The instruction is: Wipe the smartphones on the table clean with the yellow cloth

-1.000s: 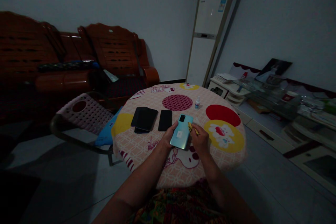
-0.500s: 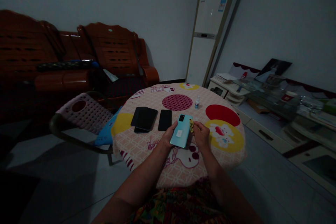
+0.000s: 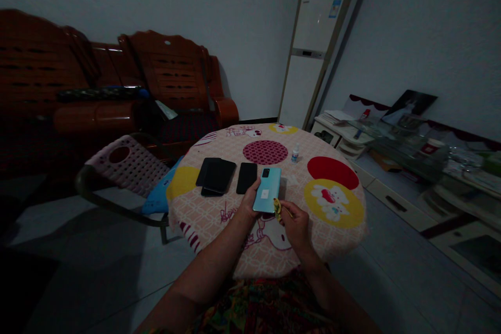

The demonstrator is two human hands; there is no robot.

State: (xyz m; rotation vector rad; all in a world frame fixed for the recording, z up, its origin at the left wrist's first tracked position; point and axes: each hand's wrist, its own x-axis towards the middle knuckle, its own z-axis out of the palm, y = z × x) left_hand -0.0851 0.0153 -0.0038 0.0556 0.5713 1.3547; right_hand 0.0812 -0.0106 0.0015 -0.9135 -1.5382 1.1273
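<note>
The left hand [image 3: 250, 203] gripped the teal phone [image 3: 267, 190] by one edge, the right hand [image 3: 294, 221] pinched a yellow cloth [image 3: 277, 207]; that thin grip risked a drop.

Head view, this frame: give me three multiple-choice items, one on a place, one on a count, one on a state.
1. Where is the small bottle?
A. on the table, beyond the phones
B. on the chair
C. in the right hand

2. How many phones show a turquoise back?
A. one
B. two
C. three

3. How is the turquoise phone turned?
A. screen up
B. back up, camera showing
C. standing on edge

Answers:
1. A, it stands on the cloth beside the dark red circle.
2. A, the black phones on the table are dark.
3. B, the left hand holds it camera side up; the right hand pinches a yellow cloth.
</note>
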